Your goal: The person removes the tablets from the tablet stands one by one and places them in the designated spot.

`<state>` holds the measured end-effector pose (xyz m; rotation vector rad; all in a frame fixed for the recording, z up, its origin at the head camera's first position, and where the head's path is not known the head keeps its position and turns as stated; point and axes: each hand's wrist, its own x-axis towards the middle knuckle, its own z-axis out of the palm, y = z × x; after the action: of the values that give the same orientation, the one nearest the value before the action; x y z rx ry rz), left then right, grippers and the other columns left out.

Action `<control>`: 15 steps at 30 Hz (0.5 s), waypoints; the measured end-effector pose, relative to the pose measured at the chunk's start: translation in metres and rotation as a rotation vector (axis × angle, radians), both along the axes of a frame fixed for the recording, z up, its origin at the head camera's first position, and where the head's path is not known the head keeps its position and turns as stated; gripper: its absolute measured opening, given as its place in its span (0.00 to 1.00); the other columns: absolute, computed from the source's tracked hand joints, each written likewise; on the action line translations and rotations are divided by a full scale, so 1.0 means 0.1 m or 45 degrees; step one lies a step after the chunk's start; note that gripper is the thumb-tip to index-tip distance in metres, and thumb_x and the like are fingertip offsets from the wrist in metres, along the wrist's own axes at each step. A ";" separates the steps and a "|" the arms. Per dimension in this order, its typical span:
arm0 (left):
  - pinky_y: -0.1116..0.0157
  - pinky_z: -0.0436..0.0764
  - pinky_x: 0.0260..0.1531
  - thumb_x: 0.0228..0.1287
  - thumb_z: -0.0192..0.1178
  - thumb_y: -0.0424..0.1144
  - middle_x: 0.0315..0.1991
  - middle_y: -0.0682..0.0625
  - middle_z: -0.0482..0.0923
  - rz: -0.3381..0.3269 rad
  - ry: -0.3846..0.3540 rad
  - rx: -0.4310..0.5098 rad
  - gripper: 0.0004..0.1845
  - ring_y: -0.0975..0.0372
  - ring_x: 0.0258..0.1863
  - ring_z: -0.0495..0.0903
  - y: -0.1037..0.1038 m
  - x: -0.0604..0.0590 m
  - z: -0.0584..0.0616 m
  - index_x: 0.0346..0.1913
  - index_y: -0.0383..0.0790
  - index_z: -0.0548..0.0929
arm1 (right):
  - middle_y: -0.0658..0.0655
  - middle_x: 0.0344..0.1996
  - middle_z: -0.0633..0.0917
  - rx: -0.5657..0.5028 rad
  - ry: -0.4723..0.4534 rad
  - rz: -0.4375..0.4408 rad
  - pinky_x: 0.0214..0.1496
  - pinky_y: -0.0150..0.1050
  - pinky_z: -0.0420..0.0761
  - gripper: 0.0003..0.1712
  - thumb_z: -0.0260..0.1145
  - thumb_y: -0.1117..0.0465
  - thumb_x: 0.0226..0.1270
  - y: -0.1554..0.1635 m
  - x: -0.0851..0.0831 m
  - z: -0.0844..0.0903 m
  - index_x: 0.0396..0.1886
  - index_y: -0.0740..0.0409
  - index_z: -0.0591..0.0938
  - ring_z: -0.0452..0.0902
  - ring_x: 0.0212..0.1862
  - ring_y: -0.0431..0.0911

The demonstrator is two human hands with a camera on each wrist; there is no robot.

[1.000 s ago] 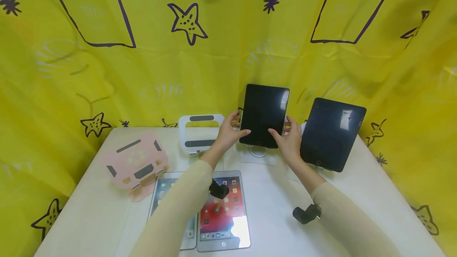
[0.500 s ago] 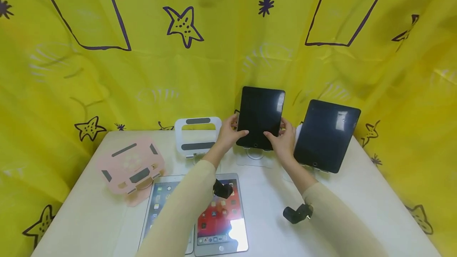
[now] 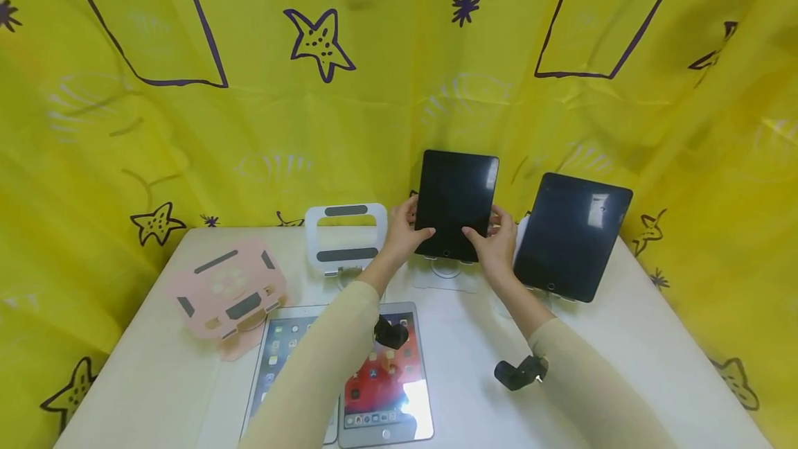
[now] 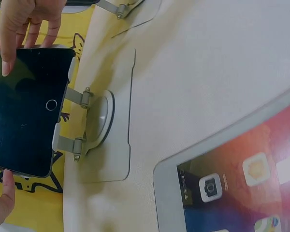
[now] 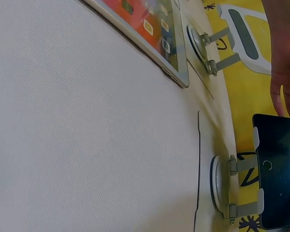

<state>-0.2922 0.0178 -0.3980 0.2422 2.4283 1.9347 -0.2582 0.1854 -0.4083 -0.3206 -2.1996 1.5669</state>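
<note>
Both hands hold the middle tablet, dark screen, standing upright on a clear stand at the back of the white table. Left hand grips its left edge, thumb across the lower front of the screen, fingers wrapped behind. Right hand grips the right edge the same way, thumb on the front near the bottom. In the left wrist view the tablet sits on the stand's two small hooks, with the stand's round base on a clear mat; the home button sits at the hook end. Right wrist view shows the same stand and the tablet's lower end, fingers of the left hand above it.

Just right of it, a second dark tablet leans on its own stand, tilted, close to the right hand but not touching it as far as can be told. Left of the held tablet, an empty white stand near the left hand. Further left, a pink stand, also empty. At the front of the table two lit tablets lie flat side by side: one with a red home screen, the other partly hidden under the left sleeve. Yellow curtain with star drawings behind everything. Black wrist cameras show on both forearms.
</note>
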 end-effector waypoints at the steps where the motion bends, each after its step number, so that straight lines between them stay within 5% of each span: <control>1: 0.56 0.71 0.58 0.56 0.64 0.27 0.59 0.39 0.60 -0.003 0.006 0.000 0.38 0.47 0.57 0.65 0.00 0.00 0.00 0.69 0.42 0.62 | 0.65 0.51 0.68 -0.016 0.002 0.006 0.50 0.40 0.68 0.39 0.72 0.65 0.54 0.01 0.00 0.00 0.65 0.62 0.65 0.64 0.47 0.53; 8: 0.57 0.72 0.54 0.57 0.63 0.26 0.58 0.40 0.62 -0.014 0.034 0.019 0.36 0.50 0.53 0.66 -0.02 0.03 -0.04 0.67 0.42 0.61 | 0.61 0.51 0.69 -0.129 0.003 0.079 0.45 0.31 0.67 0.36 0.69 0.67 0.58 0.08 0.04 -0.03 0.64 0.60 0.64 0.64 0.45 0.48; 15: 0.61 0.77 0.47 0.61 0.60 0.27 0.53 0.41 0.66 -0.038 0.076 0.062 0.29 0.51 0.48 0.71 -0.06 0.02 -0.06 0.64 0.41 0.62 | 0.61 0.46 0.72 0.001 0.096 0.147 0.38 0.19 0.69 0.33 0.69 0.66 0.58 0.20 0.07 -0.07 0.61 0.63 0.65 0.67 0.42 0.45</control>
<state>-0.2901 0.0117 -0.4041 0.3399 2.4007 2.0047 -0.2513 0.2055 -0.4151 -0.1342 -2.1952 1.6113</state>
